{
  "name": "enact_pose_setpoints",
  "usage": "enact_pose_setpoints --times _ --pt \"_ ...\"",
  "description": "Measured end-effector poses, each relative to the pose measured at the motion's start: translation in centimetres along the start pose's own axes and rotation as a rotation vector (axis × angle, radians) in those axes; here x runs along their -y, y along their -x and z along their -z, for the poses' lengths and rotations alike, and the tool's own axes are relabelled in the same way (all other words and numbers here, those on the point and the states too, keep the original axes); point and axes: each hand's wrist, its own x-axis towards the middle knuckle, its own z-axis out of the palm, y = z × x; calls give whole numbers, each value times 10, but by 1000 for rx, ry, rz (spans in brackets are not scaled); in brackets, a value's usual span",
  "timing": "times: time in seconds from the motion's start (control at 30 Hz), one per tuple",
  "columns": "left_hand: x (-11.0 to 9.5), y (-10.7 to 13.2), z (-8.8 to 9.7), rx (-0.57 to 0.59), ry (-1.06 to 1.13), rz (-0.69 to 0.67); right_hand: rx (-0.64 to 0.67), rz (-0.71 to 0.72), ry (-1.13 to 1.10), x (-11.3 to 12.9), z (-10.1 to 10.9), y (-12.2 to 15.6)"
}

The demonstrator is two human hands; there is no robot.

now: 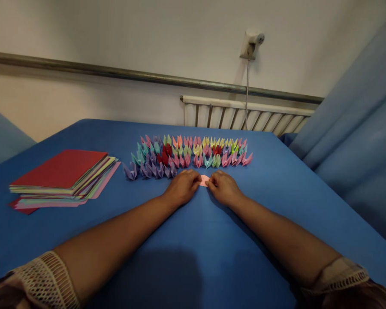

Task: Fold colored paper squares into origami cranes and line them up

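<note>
A small pink piece of folded paper (204, 180) lies on the blue table (276, 201) between my two hands. My left hand (182, 186) rests knuckles up with its fingers curled onto the paper's left edge. My right hand (223, 187) mirrors it, fingertips pinched on the paper's right edge. Just beyond the hands stand several rows of small folded paper cranes (186, 155) in purple, teal, red, pink, yellow and green.
A stack of coloured paper sheets (64, 178), red on top, lies at the left of the table. A white radiator (244, 116) and a wall rail (116, 73) are behind. Blue fabric (357, 128) hangs at the right.
</note>
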Motion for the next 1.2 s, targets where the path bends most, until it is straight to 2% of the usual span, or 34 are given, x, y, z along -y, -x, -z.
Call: enact_pose_setpoints --times 0.17,0.37,0.6,0.7,0.87,1.07,1.2 --pt "-1 1 3 43 -22 -73 4 -10 32 0 2 0" --pt "-5 6 9 98 -170 -178 43 -38 -22 -1 6 1" --pt "-12 7 16 132 -259 -233 -2 31 0 0 7 4" --pt "-11 4 13 109 -215 -201 -22 -30 -24 -2 4 0" --pt "-7 -3 5 38 -114 -73 -1 -126 -67 -3 0 -11" --pt "-3 -6 -2 4 -41 26 -15 -142 -142 -3 -3 -16" --pt "0 -6 -4 -9 -26 42 -44 -136 -209 -5 -7 -17"
